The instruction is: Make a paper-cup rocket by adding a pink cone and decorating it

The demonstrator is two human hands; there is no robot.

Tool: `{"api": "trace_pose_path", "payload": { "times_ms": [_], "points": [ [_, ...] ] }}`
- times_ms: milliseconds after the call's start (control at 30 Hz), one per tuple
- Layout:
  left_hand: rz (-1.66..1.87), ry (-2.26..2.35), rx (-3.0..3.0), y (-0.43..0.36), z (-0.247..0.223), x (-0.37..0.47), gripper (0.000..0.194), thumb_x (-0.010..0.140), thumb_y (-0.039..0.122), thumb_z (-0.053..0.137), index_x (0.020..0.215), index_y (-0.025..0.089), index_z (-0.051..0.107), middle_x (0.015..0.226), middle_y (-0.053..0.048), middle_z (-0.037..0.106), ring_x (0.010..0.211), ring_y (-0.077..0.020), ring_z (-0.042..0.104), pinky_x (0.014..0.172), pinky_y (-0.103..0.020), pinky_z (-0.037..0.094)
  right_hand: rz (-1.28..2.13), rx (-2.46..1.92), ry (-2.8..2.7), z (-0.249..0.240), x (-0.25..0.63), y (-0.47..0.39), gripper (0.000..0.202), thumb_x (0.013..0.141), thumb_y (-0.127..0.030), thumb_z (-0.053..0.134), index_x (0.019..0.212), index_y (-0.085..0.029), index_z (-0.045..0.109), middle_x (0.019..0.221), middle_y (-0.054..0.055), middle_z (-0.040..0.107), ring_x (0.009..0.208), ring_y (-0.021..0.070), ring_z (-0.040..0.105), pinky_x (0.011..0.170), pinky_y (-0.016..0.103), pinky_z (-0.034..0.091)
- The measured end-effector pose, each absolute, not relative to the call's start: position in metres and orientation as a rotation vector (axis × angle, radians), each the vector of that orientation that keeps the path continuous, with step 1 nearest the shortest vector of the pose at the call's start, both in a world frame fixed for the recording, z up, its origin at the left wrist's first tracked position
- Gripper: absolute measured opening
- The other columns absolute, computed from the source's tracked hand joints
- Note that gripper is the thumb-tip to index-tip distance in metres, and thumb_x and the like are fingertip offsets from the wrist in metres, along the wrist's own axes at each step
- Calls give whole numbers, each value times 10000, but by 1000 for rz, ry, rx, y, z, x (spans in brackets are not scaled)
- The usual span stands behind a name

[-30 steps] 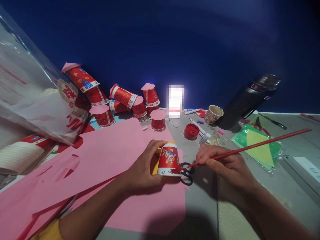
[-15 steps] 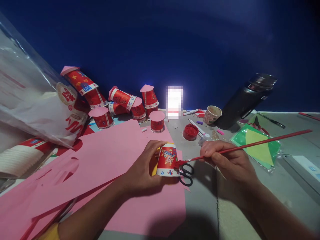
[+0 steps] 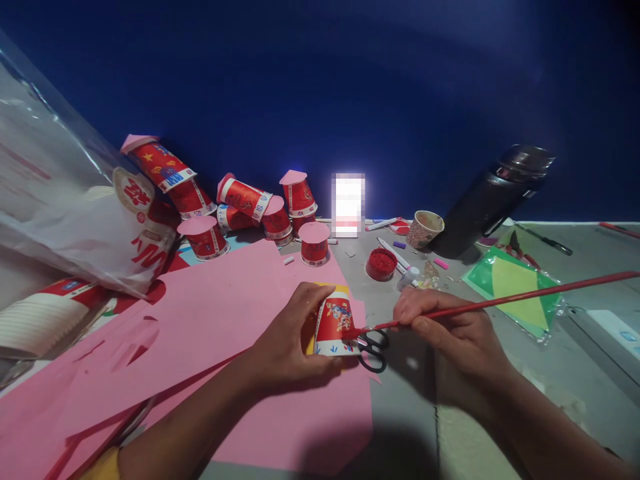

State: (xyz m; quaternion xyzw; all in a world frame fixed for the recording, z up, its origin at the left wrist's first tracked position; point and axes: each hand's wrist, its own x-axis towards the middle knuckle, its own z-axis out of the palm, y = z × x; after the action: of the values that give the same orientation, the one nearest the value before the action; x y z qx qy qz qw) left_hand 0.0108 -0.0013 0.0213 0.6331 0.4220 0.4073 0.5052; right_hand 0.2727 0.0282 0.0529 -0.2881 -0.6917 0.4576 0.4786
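My left hand (image 3: pixel 293 337) is closed around a red and white paper cup (image 3: pixel 334 319) turned upside down, with a printed figure on its side. Between the fingers of my right hand (image 3: pixel 453 333) is a long red paintbrush (image 3: pixel 505 300), its tip touching the cup's right side. Black-handled scissors (image 3: pixel 373 350) lie just behind the cup, partly hidden by it. A small pot of red paint (image 3: pixel 381 264) sits beyond my hands. Pink paper sheets (image 3: pixel 210 287) spread under my left arm.
Several red cups with pink paper tops (image 3: pixel 314 243) stand or lean at the back left. A clear plastic bag (image 3: pixel 75 180) rises at left, near stacked cups (image 3: pixel 50 320). A black flask (image 3: pixel 493 200), a patterned cup (image 3: pixel 425 230) and a green packet (image 3: pixel 517 290) are at right.
The cup has turned slightly in my left hand, its printed figure shifting a little. My right hand has moved slightly left and lower with the paintbrush, whose handle tilts less steeply.
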Motion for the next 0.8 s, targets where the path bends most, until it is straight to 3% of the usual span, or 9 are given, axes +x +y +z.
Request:
{"api": "trace_pose_path", "payload": {
  "times_ms": [233,800],
  "points": [
    [977,1122,1918,3,22,1,899,690,370,972,1437,373,471,1338,-55,531,1191,-273,618,977,-444,613,1105,-661,-1798,56,270,26,142,1020,-274,659,929,-238,762,827,49,734,794,213,675,718,332,545],
    [1040,1163,2243,8,22,-1,934,658,450,969,1435,305,473,1248,-72,615,1095,-279,648,928,-468,592,1031,-602,-1931,58,265,24,127,1020,-189,625,950,-233,721,854,27,732,797,181,684,739,311,539]
  ]
}}
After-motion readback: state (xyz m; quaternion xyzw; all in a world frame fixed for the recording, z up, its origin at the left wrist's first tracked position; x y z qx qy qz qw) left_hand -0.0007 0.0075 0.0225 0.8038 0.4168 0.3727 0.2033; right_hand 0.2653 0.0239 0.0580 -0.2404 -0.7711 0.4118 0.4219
